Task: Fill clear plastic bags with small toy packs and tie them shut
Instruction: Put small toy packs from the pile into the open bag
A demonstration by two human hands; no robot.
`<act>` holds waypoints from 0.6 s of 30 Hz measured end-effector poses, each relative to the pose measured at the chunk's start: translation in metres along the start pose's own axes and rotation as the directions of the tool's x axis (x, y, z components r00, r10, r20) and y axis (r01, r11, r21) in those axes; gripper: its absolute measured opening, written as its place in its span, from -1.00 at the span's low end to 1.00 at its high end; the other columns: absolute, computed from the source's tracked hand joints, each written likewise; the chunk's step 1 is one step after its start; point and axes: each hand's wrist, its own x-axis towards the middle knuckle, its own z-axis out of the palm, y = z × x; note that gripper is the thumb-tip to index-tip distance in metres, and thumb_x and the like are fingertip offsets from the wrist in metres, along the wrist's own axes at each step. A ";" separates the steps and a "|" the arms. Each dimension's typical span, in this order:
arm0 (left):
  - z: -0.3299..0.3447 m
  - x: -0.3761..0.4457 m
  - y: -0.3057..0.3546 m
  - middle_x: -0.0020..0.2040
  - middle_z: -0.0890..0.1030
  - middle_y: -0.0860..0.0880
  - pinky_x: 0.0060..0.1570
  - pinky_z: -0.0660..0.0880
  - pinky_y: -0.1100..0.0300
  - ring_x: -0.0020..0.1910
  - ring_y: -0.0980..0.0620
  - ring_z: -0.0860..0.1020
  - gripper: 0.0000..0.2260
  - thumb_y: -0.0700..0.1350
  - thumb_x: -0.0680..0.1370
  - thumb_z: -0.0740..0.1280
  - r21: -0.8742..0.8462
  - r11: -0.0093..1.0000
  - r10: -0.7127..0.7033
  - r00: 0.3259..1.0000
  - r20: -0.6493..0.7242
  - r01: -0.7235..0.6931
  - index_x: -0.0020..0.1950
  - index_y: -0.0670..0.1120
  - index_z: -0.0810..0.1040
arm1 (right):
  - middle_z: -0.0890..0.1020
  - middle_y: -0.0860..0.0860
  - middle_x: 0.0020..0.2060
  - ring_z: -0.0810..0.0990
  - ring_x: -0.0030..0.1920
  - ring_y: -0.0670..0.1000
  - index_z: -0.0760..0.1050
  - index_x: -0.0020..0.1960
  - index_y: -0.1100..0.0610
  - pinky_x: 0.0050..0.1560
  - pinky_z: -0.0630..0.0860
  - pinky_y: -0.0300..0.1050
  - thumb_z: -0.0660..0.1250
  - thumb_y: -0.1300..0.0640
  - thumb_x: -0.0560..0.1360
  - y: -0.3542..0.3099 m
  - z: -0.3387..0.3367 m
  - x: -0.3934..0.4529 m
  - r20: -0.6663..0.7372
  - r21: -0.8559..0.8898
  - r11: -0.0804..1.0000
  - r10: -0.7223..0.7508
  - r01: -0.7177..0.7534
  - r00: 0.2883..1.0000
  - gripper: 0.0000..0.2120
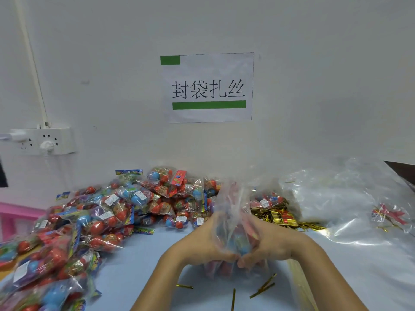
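A crinkly clear plastic bag (232, 223) stands near the worktop's (139, 265) front edge, round glossy toy packs showing through its film. The left hand (202, 241) and right hand (265, 241) clasp it from either side, fingers curled round it. Loose toy packs (107, 212) heap toward the left edge; thin gold twist ties (262, 287) lie by the wrists.

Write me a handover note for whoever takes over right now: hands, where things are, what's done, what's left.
Left hand and right hand: both grip the filled clear bag, squeezed between them, neck loose and untied.
Toy packs: heaped on the table's left and rear.
Gold twist ties: loose ones in front of the hands, a bundle behind right.
Empty bags: piled far right.
Done: this bag is filled.
Left: gather the neck, tie it, then the next bags.
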 end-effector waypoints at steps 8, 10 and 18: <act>0.002 0.007 -0.006 0.33 0.37 0.03 0.32 0.45 -0.03 0.38 0.03 0.38 -0.25 -0.01 0.31 0.60 0.210 0.977 -0.034 0.998 -0.053 0.045 0.42 0.11 0.34 | 0.58 -0.22 0.23 0.60 0.20 -0.06 0.18 0.49 -0.21 0.25 0.56 0.01 0.67 -0.08 0.12 0.000 0.001 0.004 -0.011 -0.061 0.998 0.011 -0.011 1.000 0.06; 0.000 0.006 -0.004 0.33 0.31 0.07 0.34 0.43 -0.04 0.38 0.05 0.33 -0.22 0.04 0.31 0.59 0.250 0.966 -0.052 0.997 -0.048 0.063 0.43 0.13 0.29 | 0.57 -0.25 0.22 0.57 0.22 -0.09 0.21 0.46 -0.22 0.28 0.54 -0.01 0.67 -0.10 0.12 0.000 0.001 0.006 -0.010 -0.079 0.997 0.012 -0.013 1.000 0.03; -0.003 0.003 0.006 0.28 0.48 0.04 0.31 0.48 -0.06 0.32 0.03 0.48 -0.27 -0.09 0.29 0.59 0.073 0.997 0.005 0.999 0.039 -0.008 0.38 0.15 0.35 | 0.55 -0.28 0.15 0.54 0.17 -0.16 0.31 0.37 -0.20 0.27 0.52 -0.11 0.68 -0.13 0.13 0.004 0.003 0.014 -0.011 -0.142 0.990 0.012 -0.014 1.000 -0.09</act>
